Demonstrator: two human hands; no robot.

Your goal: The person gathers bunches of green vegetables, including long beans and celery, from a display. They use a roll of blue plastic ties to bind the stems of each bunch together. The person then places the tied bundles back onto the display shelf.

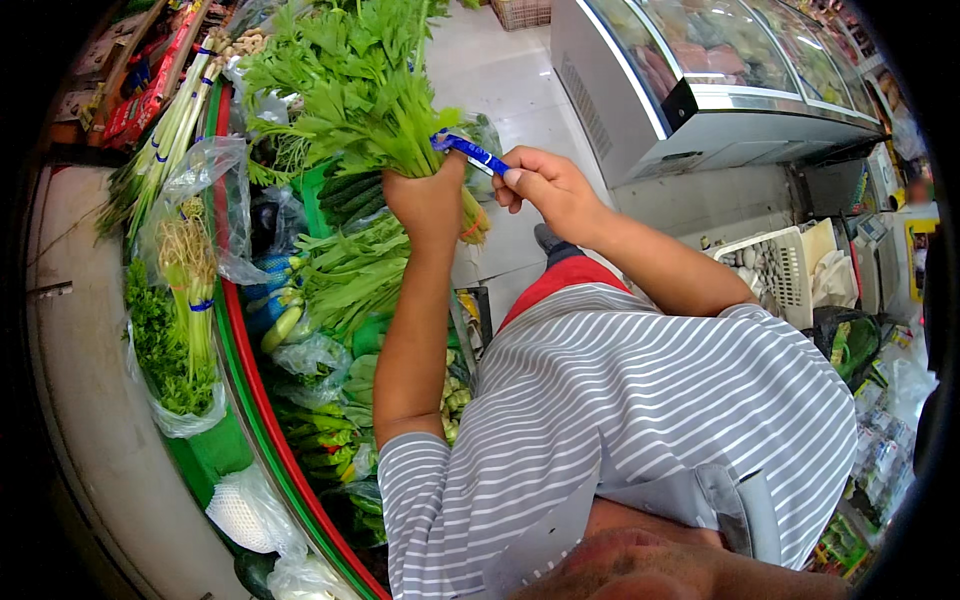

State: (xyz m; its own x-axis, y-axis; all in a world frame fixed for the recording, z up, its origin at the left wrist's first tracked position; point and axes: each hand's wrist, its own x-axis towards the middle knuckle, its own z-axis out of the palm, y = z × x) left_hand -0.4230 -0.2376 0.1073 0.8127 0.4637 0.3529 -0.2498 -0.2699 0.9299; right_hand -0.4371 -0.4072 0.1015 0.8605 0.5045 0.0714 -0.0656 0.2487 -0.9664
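Observation:
My left hand [426, 196] is closed around the stalks of a bunch of leafy celery [352, 97]. The leaves spread up and away to the left, over the vegetable display. The cut stalk ends [474, 221] stick out below my fist, with a reddish band near them. A blue printed tape strip [472, 152] runs from the stalks just above my left hand to my right hand [551, 187]. My right thumb and fingers pinch its free end, and the strip looks taut. Part of the stalks is hidden behind my left hand.
Left of me, a display with a red and green edge [225, 247] holds cucumbers [352, 196], leafy greens [352, 277] and peppers [322, 442]. Bagged herbs [176, 337] and bundled scallions [169, 127] lie beyond it. A glass-topped refrigerated case [720, 112] stands ahead right; a white basket [784, 274] sits nearer.

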